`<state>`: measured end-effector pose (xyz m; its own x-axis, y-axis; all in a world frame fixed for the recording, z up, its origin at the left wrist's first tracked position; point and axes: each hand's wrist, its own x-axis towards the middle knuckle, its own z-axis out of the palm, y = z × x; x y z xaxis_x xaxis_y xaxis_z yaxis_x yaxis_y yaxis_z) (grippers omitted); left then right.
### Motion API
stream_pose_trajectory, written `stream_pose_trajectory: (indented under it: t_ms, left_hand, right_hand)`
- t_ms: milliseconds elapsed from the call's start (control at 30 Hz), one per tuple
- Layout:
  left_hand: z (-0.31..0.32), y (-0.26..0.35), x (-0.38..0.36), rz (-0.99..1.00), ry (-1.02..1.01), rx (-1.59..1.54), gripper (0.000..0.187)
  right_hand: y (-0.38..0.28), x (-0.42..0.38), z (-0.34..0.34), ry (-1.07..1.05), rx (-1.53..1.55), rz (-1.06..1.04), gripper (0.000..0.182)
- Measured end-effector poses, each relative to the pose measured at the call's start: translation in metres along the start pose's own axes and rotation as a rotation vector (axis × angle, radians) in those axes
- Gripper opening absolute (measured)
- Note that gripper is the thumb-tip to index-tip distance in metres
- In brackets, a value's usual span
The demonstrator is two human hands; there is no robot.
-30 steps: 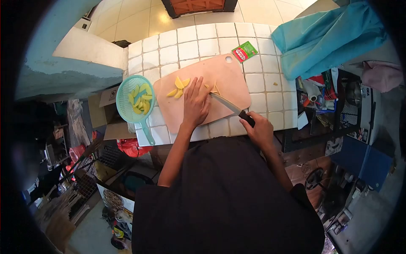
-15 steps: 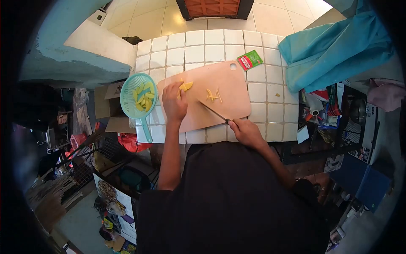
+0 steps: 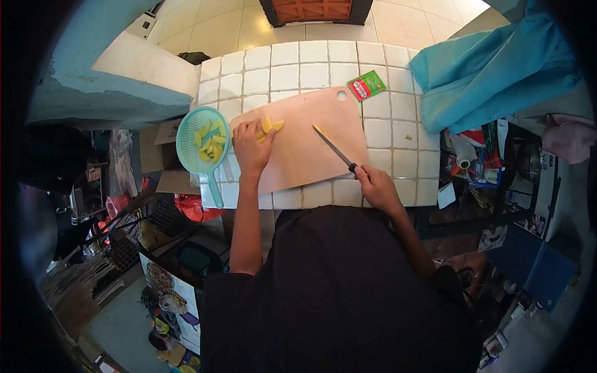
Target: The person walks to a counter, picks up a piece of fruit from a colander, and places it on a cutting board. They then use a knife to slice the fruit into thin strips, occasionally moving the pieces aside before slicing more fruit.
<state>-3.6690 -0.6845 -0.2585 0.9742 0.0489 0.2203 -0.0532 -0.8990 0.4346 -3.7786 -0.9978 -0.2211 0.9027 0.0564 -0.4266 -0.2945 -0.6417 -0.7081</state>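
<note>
My right hand (image 3: 378,186) is closed round the dark handle of a knife (image 3: 336,150). Its blade points up and left over the cutting board (image 3: 298,163), with the tip by a few thin yellow strips (image 3: 322,131) that it partly hides. At the board's left side, my left hand (image 3: 252,148) has its fingers curled down on pale yellow wedges (image 3: 268,125), perhaps potato or mango. Some of those wedges stick out past the fingertips. Just left of that hand, a mint-green strainer (image 3: 181,149) with a handle holds several similar wedges.
A green and red sachet (image 3: 367,86) lies by the board's upper right corner on the white tiled counter (image 3: 285,57). Turquoise cloth (image 3: 491,68) drapes over the right side. A small yellowish scrap (image 3: 408,137) sits on the tiles at right.
My right hand has moved right and slightly up with the knife, the blade now steeper and over the strips, which seem shifted. My left hand has moved slightly left; more wedge shows beside its fingers.
</note>
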Motion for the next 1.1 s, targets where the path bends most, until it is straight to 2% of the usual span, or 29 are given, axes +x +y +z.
stream_pose_trajectory:
  t_ms: [200,300,367,400,467,500,567,600,633,700,733,767,833,867,933,967,1033,1100]
  left_hand:
    - [-0.002,0.0,0.003,-0.048,-0.027,-0.086,0.031]
    - [-0.003,0.008,0.003,-0.041,0.058,-0.171,0.024]
    - [-0.012,0.022,-0.004,-0.329,-0.034,-0.578,0.015]
    - [-0.008,0.024,-0.011,-0.338,-0.032,-0.581,0.015]
    - [0.006,0.026,-0.031,-0.441,-0.021,-0.943,0.011]
    - [0.006,0.036,-0.039,-0.457,-0.013,-0.944,0.011]
    - [0.006,0.055,-0.054,-0.631,-0.084,-0.961,0.011]
    - [0.013,0.057,-0.06,-0.554,-0.063,-0.88,0.013]
    - [0.018,0.058,-0.067,-0.571,-0.06,-0.885,0.013]
    - [0.019,0.066,-0.075,-0.4,-0.077,-0.524,0.014]
    - [0.018,0.07,-0.075,-0.322,-0.063,-0.405,0.014]
    - [0.015,0.07,-0.074,-0.339,-0.059,-0.409,0.014]
    - [0.007,0.07,-0.071,-0.238,-0.199,-0.265,0.013]
    - [0.003,0.068,-0.069,-0.248,-0.196,-0.269,0.013]
    - [-0.007,0.062,-0.064,-0.219,-0.237,-0.592,0.024]
    - [-0.01,0.057,-0.061,-0.219,-0.231,-0.595,0.024]
    - [-0.016,0.047,-0.057,0.075,-0.223,-0.33,0.037]
    - [-0.018,0.039,-0.052,0.104,-0.271,-0.323,0.039]
  right_hand:
    - [-0.008,0.004,0.001,-0.071,0.088,0.024,0.041]
    - [-0.005,0.006,0.008,-0.093,0.109,-0.019,0.042]
    - [-0.003,0.005,0.015,-0.187,0.12,0.042,0.043]
    - [-0.004,0.005,0.017,-0.223,0.048,0.094,0.043]
    - [-0.001,0.003,0.021,-0.209,0.07,0.124,0.044]
    - [0.001,0.003,0.024,-0.186,0.1,0.154,0.045]
    - [0.004,0.001,0.028,-0.134,0.102,0.146,0.045]
    - [0.006,0.001,0.028,-0.065,0.115,0.134,0.045]
    - [0.006,0.001,0.027,-0.076,0.102,0.138,0.045]
    - [0.002,0.002,0.021,-0.079,0.103,0.114,0.046]
    - [-0.002,0.001,0.017,-0.091,0.091,0.116,0.046]
    - [-0.01,0.001,0.013,-0.122,0.099,0.157,0.046]
    - [-0.012,0.002,0.009,-0.16,0.095,0.195,0.045]
    - [-0.009,0.003,0.01,-0.18,0.077,0.181,0.045]
    - [-0.004,0.004,0.011,-0.196,0.055,0.165,0.044]
    - [-0.002,0.004,0.012,-0.128,0.035,0.148,0.044]
    - [-0.003,0.007,0.012,-0.062,0.016,0.122,0.043]
    - [-0.008,0.008,0.012,0.005,-0.035,0.138,0.042]
